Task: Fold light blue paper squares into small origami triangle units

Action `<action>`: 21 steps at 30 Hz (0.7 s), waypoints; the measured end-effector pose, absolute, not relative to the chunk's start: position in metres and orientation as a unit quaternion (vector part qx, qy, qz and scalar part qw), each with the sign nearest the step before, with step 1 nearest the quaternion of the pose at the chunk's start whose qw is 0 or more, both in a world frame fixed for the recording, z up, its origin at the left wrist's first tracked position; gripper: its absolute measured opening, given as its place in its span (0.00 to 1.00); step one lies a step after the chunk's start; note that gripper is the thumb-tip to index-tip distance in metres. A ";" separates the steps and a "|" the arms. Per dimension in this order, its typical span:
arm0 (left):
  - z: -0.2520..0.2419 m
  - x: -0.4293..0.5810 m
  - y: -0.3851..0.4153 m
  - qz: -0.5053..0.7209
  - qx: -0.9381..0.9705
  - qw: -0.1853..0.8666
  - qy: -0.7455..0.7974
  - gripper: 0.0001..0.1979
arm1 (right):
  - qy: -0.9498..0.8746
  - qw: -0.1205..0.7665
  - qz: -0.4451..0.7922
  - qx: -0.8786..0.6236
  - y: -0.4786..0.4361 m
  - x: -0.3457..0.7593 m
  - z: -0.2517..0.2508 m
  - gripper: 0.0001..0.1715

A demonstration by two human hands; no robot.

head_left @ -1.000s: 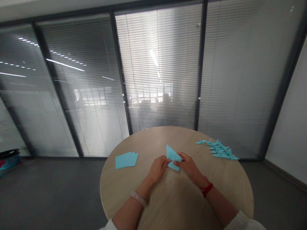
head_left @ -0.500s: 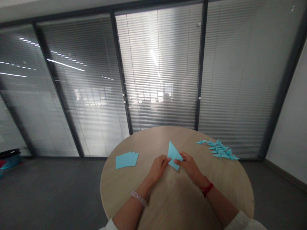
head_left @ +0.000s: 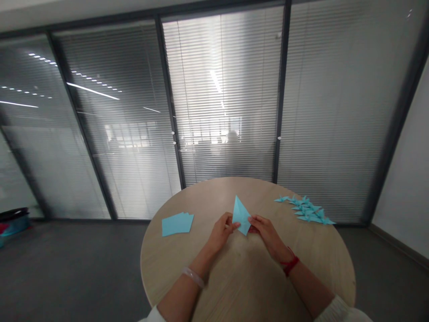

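Note:
A partly folded piece of light blue origami paper [head_left: 240,215] is held up over the middle of the round table, its long point facing away from me. My left hand [head_left: 222,230] pinches its left edge, thumb on top. On the other side, my right hand [head_left: 264,230] grips the right corner between thumb and fingers. The fingertips beneath the paper are partly hidden. To the left lies a small stack of blue paper sheets [head_left: 177,224]. Several folded blue paper cranes [head_left: 310,210] sit in a cluster at the right.
The round wooden table [head_left: 234,286] has its far edge close to a glass partition with blinds [head_left: 223,98]. On the floor at the far left stands a dark and blue container [head_left: 15,221], cut off by the frame.
My right thumb has slid from the paper's face out to its right corner. My left thumb now lies further over the left edge. The paper has shifted slightly left.

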State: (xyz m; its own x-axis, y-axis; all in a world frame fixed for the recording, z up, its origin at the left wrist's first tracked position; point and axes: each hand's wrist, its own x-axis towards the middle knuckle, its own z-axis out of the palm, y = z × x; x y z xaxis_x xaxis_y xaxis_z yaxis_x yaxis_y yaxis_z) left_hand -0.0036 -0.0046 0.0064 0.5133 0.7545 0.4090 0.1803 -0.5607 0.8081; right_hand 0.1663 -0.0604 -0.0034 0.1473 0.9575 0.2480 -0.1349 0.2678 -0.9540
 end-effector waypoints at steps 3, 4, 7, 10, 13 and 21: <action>0.006 -0.002 -0.007 0.402 0.767 0.403 0.296 0.27 | -0.476 0.633 0.438 -0.426 -0.059 0.167 -0.006 0.27; 0.006 -0.002 -0.008 0.409 0.760 0.405 0.300 0.31 | -0.473 0.634 0.440 -0.426 -0.058 0.167 -0.006 0.27; 0.007 -0.002 -0.009 0.426 0.748 0.413 0.297 0.34 | -0.472 0.632 0.444 -0.424 -0.058 0.167 -0.008 0.27; 0.009 -0.003 -0.009 0.430 0.749 0.413 0.288 0.33 | -0.474 0.629 0.454 -0.417 -0.058 0.167 -0.008 0.27; 0.011 -0.004 -0.010 0.429 0.755 0.410 0.279 0.29 | -0.479 0.625 0.461 -0.410 -0.060 0.166 -0.008 0.27; 0.014 -0.003 -0.010 0.444 0.764 0.381 0.273 0.26 | -0.488 0.618 0.467 -0.403 -0.060 0.166 -0.007 0.28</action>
State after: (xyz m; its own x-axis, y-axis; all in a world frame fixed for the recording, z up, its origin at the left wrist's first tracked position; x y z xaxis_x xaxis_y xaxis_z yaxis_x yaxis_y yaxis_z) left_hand -0.0032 -0.0097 0.0144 0.4568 0.7555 0.4696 0.0786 -0.5601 0.8247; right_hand 0.1659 -0.0602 -0.0070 0.0885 0.9699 0.2267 -0.1847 0.2397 -0.9531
